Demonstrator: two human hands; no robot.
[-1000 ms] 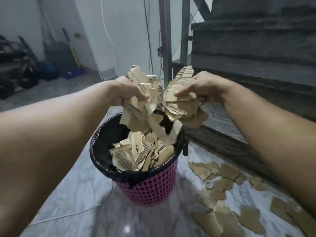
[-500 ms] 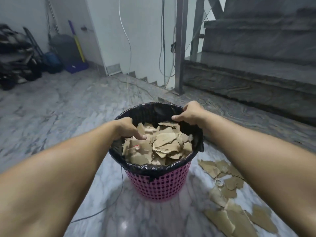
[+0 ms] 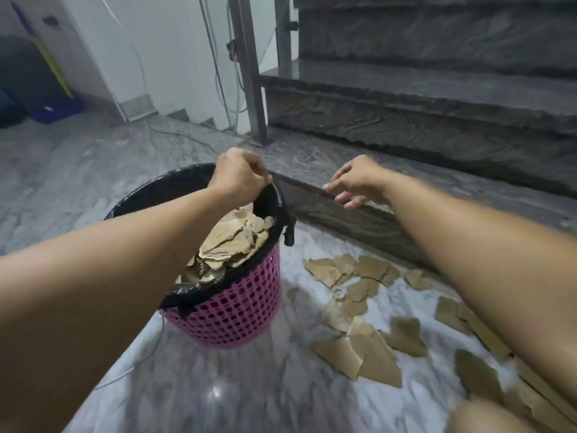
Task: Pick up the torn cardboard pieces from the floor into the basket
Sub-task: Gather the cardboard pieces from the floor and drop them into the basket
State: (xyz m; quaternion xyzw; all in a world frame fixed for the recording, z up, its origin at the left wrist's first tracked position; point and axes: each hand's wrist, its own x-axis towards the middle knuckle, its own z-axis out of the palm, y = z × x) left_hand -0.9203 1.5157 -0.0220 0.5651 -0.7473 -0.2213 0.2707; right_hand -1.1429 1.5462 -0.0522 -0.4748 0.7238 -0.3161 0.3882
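On the basket [image 3: 237, 310] rim: left hand [image 3: 239, 176] grips the black liner [image 3: 274, 198].
Right hand [image 3: 352, 182] beside it, fingers [image 3: 351, 204] loosely apart, empty; cardboard pieces [image 3: 359, 348] on floor [image 3: 249, 395].

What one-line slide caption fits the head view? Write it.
Left hand grips the rim of the cardboard-filled pink basket; right hand hangs open above scattered cardboard pieces.
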